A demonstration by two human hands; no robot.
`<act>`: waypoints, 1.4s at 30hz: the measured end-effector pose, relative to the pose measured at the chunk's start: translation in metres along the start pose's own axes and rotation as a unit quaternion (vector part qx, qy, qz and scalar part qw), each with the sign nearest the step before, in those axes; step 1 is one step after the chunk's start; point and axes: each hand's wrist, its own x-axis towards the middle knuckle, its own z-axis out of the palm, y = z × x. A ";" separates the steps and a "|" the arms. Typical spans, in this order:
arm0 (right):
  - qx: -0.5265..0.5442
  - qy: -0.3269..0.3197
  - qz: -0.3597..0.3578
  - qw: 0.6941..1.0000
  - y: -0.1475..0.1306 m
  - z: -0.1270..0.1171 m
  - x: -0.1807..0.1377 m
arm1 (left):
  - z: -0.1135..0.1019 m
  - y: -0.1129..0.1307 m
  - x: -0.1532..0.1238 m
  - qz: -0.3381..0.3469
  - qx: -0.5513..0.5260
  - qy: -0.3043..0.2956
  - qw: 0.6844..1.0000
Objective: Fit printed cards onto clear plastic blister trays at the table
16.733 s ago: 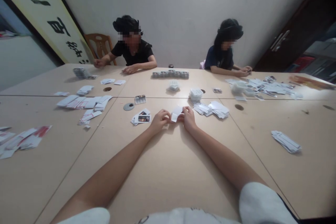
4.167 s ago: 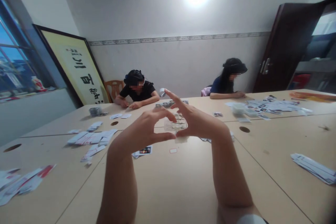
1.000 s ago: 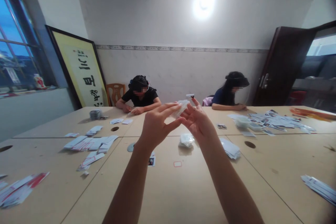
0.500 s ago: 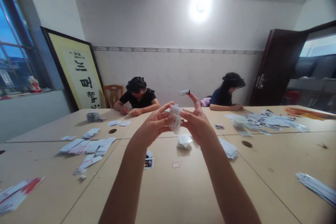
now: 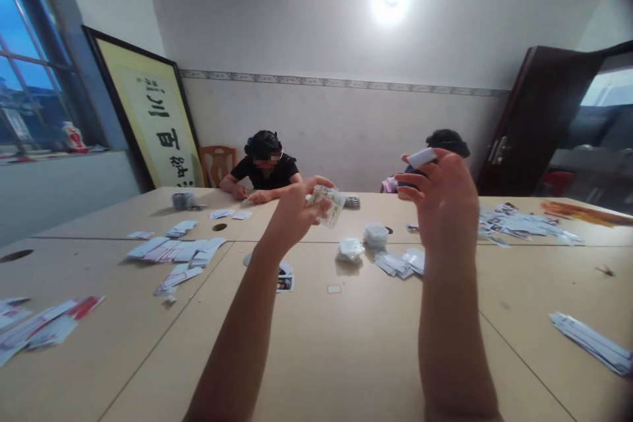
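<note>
Raised over the table, my left hand [image 5: 299, 208] is closed on a clear plastic packet [image 5: 328, 206] that shows pale, yellowish-green contents too blurred to make out. My right hand [image 5: 442, 188] is up to the right, well apart from the packet, with its fingers apart and pointing left. A small white piece [image 5: 421, 158] sits on its index finger; whether it is wrapped around or stuck on, I cannot tell. Below the hands on the table are a stack of clear packets [image 5: 350, 249], a second clear stack [image 5: 376, 236] and some white cards [image 5: 399, 262].
White and red-edged papers [image 5: 173, 250] lie at left, with more [image 5: 49, 330] nearer. A printed card [image 5: 285, 283] and a red-bordered label [image 5: 334, 289] lie in front. Scattered cards [image 5: 519, 223] and a paper bundle [image 5: 591, 343] are at right. Two people sit across the table.
My right hand has let go of the clear packet and moved right and up, the white piece still on its finger. The packet stays in my left hand. The view has shifted slightly.
</note>
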 end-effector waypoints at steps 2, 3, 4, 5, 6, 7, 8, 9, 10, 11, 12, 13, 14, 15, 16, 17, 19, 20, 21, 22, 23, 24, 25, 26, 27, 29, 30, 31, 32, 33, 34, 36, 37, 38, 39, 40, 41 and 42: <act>0.021 0.003 -0.023 1.000 -0.007 0.004 -0.007 | -0.002 0.004 -0.002 -0.007 0.000 -0.017 1.000; 0.025 -0.005 -0.028 0.999 -0.010 0.007 -0.010 | -0.002 0.007 -0.002 -0.010 0.001 -0.020 1.000; 0.024 -0.020 -0.027 0.999 -0.011 0.010 -0.014 | -0.003 0.009 -0.003 -0.011 0.004 -0.020 1.000; 0.022 -0.041 -0.020 0.999 -0.010 0.013 -0.016 | -0.003 0.010 -0.004 -0.012 0.008 -0.017 1.000; 0.019 -0.064 -0.008 0.998 -0.008 0.015 -0.017 | -0.004 0.011 -0.004 -0.012 0.010 -0.010 1.000; 0.017 -0.087 0.006 0.996 -0.005 0.017 -0.018 | -0.004 0.012 -0.004 -0.014 0.007 -0.001 1.000; 0.017 -0.108 0.020 0.994 -0.001 0.019 -0.017 | -0.005 0.012 -0.004 -0.016 0.002 0.009 1.000; 0.018 -0.126 0.033 0.991 0.003 0.021 -0.017 | -0.005 0.012 -0.005 -0.017 -0.005 0.020 1.000; 0.017 -0.141 0.043 0.989 0.008 0.022 -0.016 | -0.005 0.012 -0.005 -0.017 -0.012 0.029 0.999; 0.014 -0.154 0.050 0.987 0.012 0.023 -0.015 | -0.006 0.011 -0.005 -0.014 -0.018 0.034 0.999; 0.007 -0.164 0.055 0.985 0.016 0.024 -0.014 | -0.007 0.011 -0.005 -0.010 -0.023 0.035 0.999; -0.005 -0.173 0.058 0.983 0.020 0.025 -0.014 | -0.007 0.010 -0.006 -0.002 -0.025 0.034 0.999; -0.020 -0.182 0.060 0.981 0.022 0.026 -0.015 | -0.008 0.010 -0.006 0.008 -0.023 0.035 0.999; -0.037 -0.191 0.061 0.979 0.024 0.027 -0.015 | -0.008 0.011 -0.007 0.020 -0.018 0.038 0.999; -0.054 -0.199 0.059 0.977 0.025 0.028 -0.017 | -0.008 0.011 -0.008 0.033 -0.012 0.043 0.998; -0.073 -0.204 0.056 0.975 0.026 0.029 -0.018 | -0.008 0.011 -0.008 0.044 -0.009 0.048 0.998; -0.112 -0.198 0.044 0.973 0.026 0.032 -0.021 | -0.007 0.013 -0.010 0.053 -0.015 0.049 0.997; -0.132 -0.190 0.036 0.972 0.025 0.033 -0.022 | -0.006 0.013 -0.011 0.053 -0.021 0.049 0.997; -0.151 -0.181 0.029 0.971 0.025 0.034 -0.023 | -0.004 0.014 -0.011 0.053 -0.024 0.051 0.997; -0.167 -0.176 0.024 0.970 0.025 0.036 -0.024 | -0.003 0.015 -0.011 0.055 -0.022 0.057 0.997; -0.179 -0.176 0.021 0.968 0.024 0.037 -0.025 | -0.002 0.015 -0.011 0.060 -0.012 0.064 0.996; -0.185 -0.181 0.020 0.966 0.024 0.038 -0.026 | -0.001 0.015 -0.011 0.067 0.000 0.071 0.995; -0.187 -0.186 0.020 0.964 0.023 0.038 -0.026 | -0.001 0.015 -0.011 0.073 0.011 0.076 0.994; -0.186 -0.190 0.021 0.964 0.023 0.039 -0.027 | -0.001 0.015 -0.010 0.075 0.019 0.077 0.994; -0.183 -0.193 0.021 0.964 0.022 0.039 -0.027 | -0.002 0.015 -0.010 0.073 0.023 0.078 0.994; -0.174 -0.194 0.023 0.965 0.022 0.039 -0.028 | -0.004 0.016 -0.010 0.067 0.022 0.082 0.994; -0.171 -0.195 0.026 0.965 0.022 0.039 -0.028 | -0.006 0.016 -0.010 0.064 0.021 0.086 0.994; -0.169 -0.196 0.028 0.966 0.022 0.038 -0.027 | -0.007 0.016 -0.010 0.062 0.019 0.089 0.994; -0.167 -0.197 0.031 0.965 0.022 0.038 -0.027 | -0.007 0.017 -0.011 0.061 0.019 0.091 0.994; -0.166 -0.198 0.033 0.966 0.023 0.038 -0.027 | -0.008 0.017 -0.011 0.061 0.018 0.091 0.994; -0.164 -0.196 0.033 0.966 0.023 0.037 -0.026 | -0.007 0.017 -0.011 0.061 0.017 0.088 0.994; -0.161 -0.189 0.030 0.968 0.024 0.037 -0.026 | -0.006 0.017 -0.012 0.060 0.011 0.084 0.995; -0.161 -0.184 0.029 0.969 0.023 0.038 -0.026 | -0.004 0.017 -0.011 0.058 0.001 0.081 0.995; -0.163 -0.180 0.028 0.970 0.023 0.038 -0.026 | -0.003 0.017 -0.011 0.055 -0.014 0.077 0.995; -0.168 -0.174 0.026 0.970 0.023 0.039 -0.027 | -0.001 0.017 -0.011 0.050 -0.032 0.071 0.996; -0.174 -0.170 0.025 0.970 0.022 0.040 -0.028 | 0.000 0.016 -0.010 0.043 -0.052 0.064 0.996; -0.180 -0.168 0.025 0.969 0.021 0.040 -0.028 | 0.001 0.016 -0.010 0.036 -0.071 0.056 0.995; -0.182 -0.168 0.026 0.969 0.020 0.041 -0.029 | 0.002 0.016 -0.009 0.031 -0.087 0.049 0.995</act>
